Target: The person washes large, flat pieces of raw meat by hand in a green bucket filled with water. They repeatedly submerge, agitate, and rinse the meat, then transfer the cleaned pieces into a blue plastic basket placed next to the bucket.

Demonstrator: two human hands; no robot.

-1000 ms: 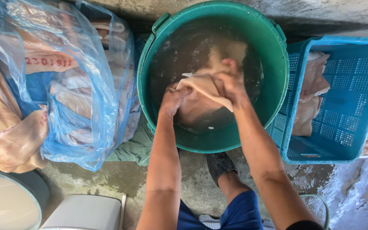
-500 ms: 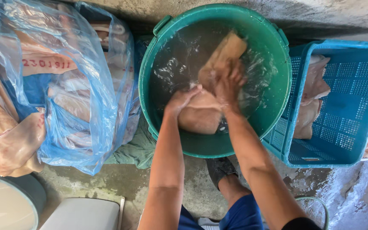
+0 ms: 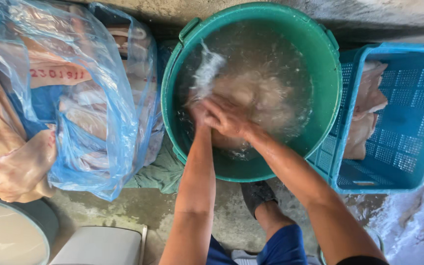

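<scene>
Both hands are pressing together in the splashing water of the green tub (image 3: 251, 169) — the left hand (image 3: 199, 115) and the right hand (image 3: 229, 120) are closed on a pale slab of meat (image 3: 256, 95), which is lying just beyond them, its long axis not clear under the foam. Farther right a blue crate (image 3: 398, 147) is holding pale pieces; left, blue plastic bags (image 3: 89, 113) are sitting on the wet concrete floor (image 3: 138, 208).

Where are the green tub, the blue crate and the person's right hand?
green tub (image 3: 327, 73), head view, on its right rim.
blue crate (image 3: 408, 132), head view, on its bare mesh floor.
right hand (image 3: 226, 118), head view, on the back of the hand.
</scene>
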